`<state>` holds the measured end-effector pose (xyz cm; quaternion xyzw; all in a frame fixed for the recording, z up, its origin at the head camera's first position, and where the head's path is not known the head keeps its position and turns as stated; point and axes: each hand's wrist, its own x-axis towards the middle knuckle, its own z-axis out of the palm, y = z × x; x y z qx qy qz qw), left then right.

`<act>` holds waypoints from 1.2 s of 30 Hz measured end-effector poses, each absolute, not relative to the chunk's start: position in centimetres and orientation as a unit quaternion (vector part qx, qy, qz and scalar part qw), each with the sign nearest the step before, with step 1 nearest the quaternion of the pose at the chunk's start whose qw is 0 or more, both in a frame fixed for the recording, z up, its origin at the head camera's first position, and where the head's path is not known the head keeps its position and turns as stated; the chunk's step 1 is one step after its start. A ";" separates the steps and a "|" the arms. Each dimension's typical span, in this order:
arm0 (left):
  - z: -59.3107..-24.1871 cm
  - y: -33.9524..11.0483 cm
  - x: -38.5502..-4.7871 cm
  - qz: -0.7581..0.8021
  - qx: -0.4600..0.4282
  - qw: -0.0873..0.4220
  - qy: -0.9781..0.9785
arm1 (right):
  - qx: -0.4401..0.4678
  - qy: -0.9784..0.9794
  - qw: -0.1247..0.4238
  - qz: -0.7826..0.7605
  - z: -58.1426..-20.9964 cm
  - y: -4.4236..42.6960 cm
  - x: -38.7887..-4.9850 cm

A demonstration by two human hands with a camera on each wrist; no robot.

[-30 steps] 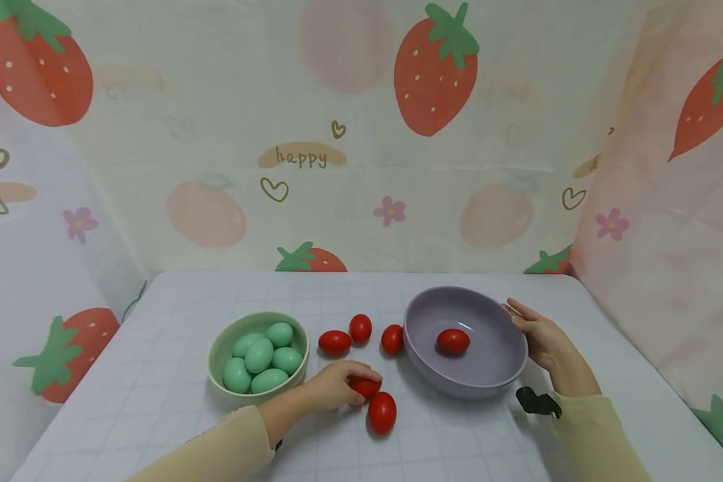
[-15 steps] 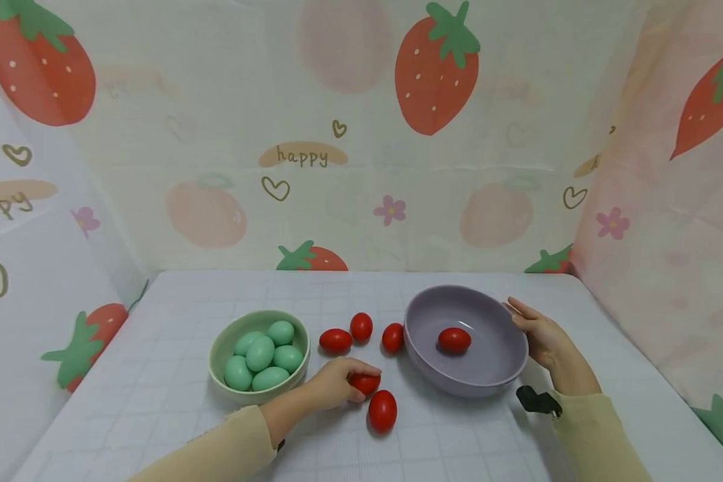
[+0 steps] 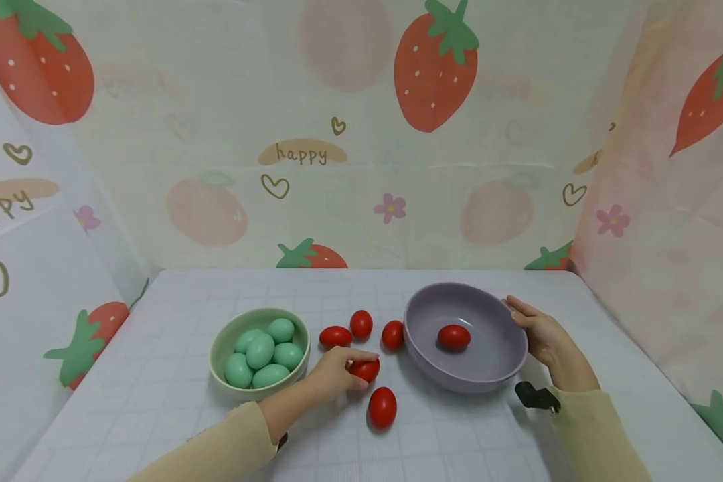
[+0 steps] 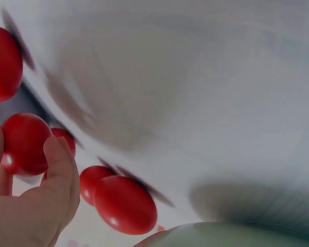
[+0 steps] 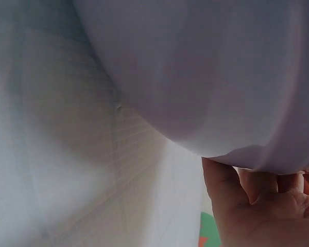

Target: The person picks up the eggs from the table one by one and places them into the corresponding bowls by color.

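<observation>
My left hand (image 3: 333, 375) pinches a red egg (image 3: 365, 370) between thumb and fingers, a little above the table. In the left wrist view that red egg (image 4: 26, 144) shows between the fingertips. Another red egg (image 3: 382, 408) lies in front of it, apart from the hand. My right hand (image 3: 551, 345) rests against the right outer side of a purple bowl (image 3: 488, 321), its fingers fairly straight along the wall below the rim. One red egg (image 3: 454, 338) lies inside this bowl. The right wrist view shows the fingers (image 5: 224, 180) touching the bowl wall.
To the left stands a pale green bowl (image 3: 215, 355) with several green eggs (image 3: 260, 351). Three red eggs lie behind the left hand: one on the left (image 3: 335, 337), one farther back (image 3: 361, 324), and one against the purple bowl (image 3: 392, 335). A printed cloth (image 3: 361, 201) hangs behind the table.
My left hand has risen slightly with the red egg, and the gap to the egg in front has widened. The right hand and the purple bowl have stayed put.
</observation>
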<state>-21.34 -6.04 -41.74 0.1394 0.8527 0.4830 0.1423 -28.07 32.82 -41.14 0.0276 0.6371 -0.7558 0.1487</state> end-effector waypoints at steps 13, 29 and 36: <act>-39.6 -4.2 -22.4 0.492 0.108 0.128 0.854 | 0.008 0.591 0.144 -0.793 -40.9 32.7 -28.5; -37.3 -1.9 -22.9 0.538 0.122 0.138 0.822 | -0.005 0.590 0.152 -0.793 -41.0 33.2 -28.2; -36.9 -0.4 -23.2 0.555 0.139 0.151 0.806 | -0.004 0.587 0.150 -0.796 -41.1 33.3 -28.3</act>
